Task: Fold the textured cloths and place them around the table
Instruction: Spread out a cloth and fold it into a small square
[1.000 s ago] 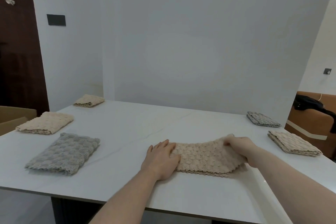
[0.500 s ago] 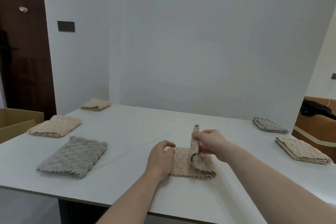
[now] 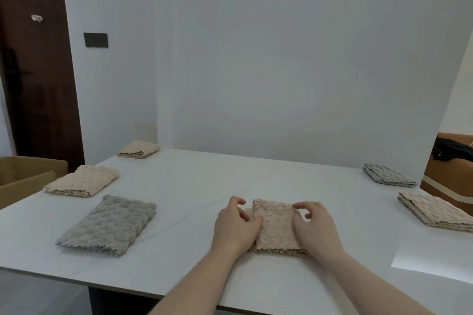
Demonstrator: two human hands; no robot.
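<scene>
A beige textured cloth (image 3: 276, 227) lies folded into a small rectangle on the white table (image 3: 194, 186), near the front edge. My left hand (image 3: 236, 227) rests on the cloth's left edge, thumb on the fabric and fingers loosely curled. On the right edge sits my right hand (image 3: 316, 230), its fingertips touching the top layer. Neither hand lifts the cloth.
Folded cloths lie around the table: a grey one (image 3: 107, 225), a beige one (image 3: 82, 180) and a far beige one (image 3: 139, 148) on the left, a grey one (image 3: 389, 174) and a beige one (image 3: 435, 212) on the right. A cardboard box (image 3: 25, 174) stands left, a brown seat (image 3: 453, 179) right.
My right hand carried the cloth's right end over to the left and laid it down, halving the cloth. Both hands now rest on the folded piece.
</scene>
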